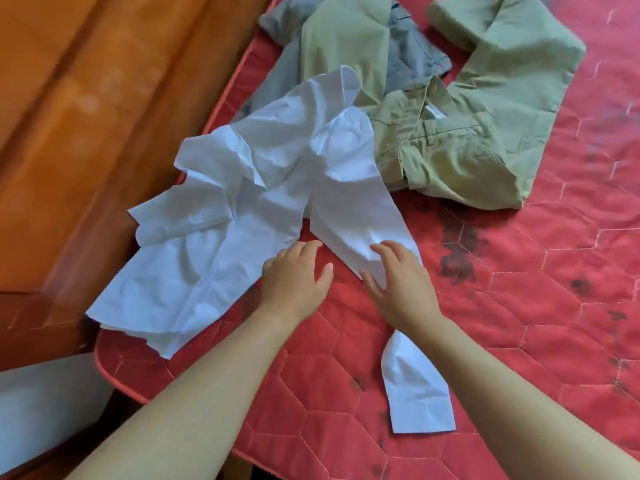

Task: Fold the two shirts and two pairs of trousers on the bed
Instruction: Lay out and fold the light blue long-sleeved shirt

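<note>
A crumpled white shirt (242,188) lies spread on the red quilted mattress (519,306), one long sleeve running toward me under my right arm to its cuff at the near edge. My left hand (296,275) rests at the shirt's right edge, fingers apart, holding nothing. My right hand (398,275) lies flat on the sleeve with fingers spread. Behind the shirt sits an olive pair of trousers (485,133), loosely bent. A grey garment (412,53) lies heaped at the back, with an olive garment (343,53) draped over it.
An orange-brown wooden surface (86,116) runs along the mattress's left edge. A pale object (41,403) sits at the lower left, off the bed. Dark stains (460,251) mark the mattress to the right of my hands.
</note>
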Motion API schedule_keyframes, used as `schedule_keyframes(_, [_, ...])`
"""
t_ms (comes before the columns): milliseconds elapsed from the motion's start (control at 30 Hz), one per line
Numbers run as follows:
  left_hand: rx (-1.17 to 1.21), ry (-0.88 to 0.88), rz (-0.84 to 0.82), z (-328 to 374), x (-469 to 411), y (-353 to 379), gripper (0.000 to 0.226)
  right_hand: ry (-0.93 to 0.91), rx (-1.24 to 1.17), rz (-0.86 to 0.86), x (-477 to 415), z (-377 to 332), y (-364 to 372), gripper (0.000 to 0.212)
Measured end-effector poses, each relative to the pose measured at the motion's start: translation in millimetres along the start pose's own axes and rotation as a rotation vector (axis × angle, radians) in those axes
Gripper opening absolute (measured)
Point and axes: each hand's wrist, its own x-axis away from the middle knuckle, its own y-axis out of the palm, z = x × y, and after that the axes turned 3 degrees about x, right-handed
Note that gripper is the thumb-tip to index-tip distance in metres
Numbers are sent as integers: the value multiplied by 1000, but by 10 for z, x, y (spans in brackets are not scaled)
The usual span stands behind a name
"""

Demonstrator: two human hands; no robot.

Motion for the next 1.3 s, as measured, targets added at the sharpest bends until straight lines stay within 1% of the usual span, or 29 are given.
schedule_keyframes(100, [0,7,32,-298,-452,-246,44,-14,22,56,-489,-277,5,46])
schedule_keyframes(233, [26,70,22,-607,-1161,-576,43,45,26,161,-1160,-557,-18,45])
schedule_keyframes(333, [71,97,23,-740,-1632,-744,40,81,24,207,-1600,-676,-5,43])
schedule_keyframes(400, [114,111,12,-761,-1942,-785,39,129,-2,231,-1876,-708,20,43])
schedule_keyframes(533, [121,233,24,-605,-2500,-734,39,261,-48,295,-2347,-630,63,47])
schedule_keyframes(633, [32,285,-59,-506,-2765,-599,48,315,-82,264,-2472,-530,127,51])
schedule_keyframes(667, [4,278,-92,-509,-2818,-549,48,319,-95,268,-2471,-507,151,52])
schedule_keyframes(700, [0,266,-111,-529,-2864,-510,42,325,-121,280,-2450,-493,172,52])
schedule_keyframes(767, [72,241,-96,-607,-2909,-493,23,338,-199,293,-2384,-480,183,52])
schedule_keyframes(833, [230,211,-21,-717,-2910,-534,17,363,-227,280,-2281,-454,167,56])
schedule_keyframes(933, [557,100,103,-933,-2828,-678,15,385,-183,196,-2027,-475,113,60])
schedule_keyframes(1000, [696,27,79,-1033,-2742,-773,18,345,-132,176,-1956,-537,87,57])
schedule_keyframes(1033, [737,9,55,-1066,-2693,-802,18,334,-122,203,-1996,-564,68,56])
schedule_keyframes(1133, [764,28,56,-1111,-2577,-822,19,415,-202,328,-2386,-644,-21,47])
schedule_keyframes(1233, [756,49,117,-1126,-2530,-834,16,518,-384,343,-2774,-676,-46,53])
schedule_keyframes(1267, [750,56,133,-1133,-2523,-849,16,512,-435,357,-2812,-692,-37,52])
schedule_keyframes(1300, [741,61,147,-1135,-2507,-882,17,480,-457,375,-2791,-717,-31,45])
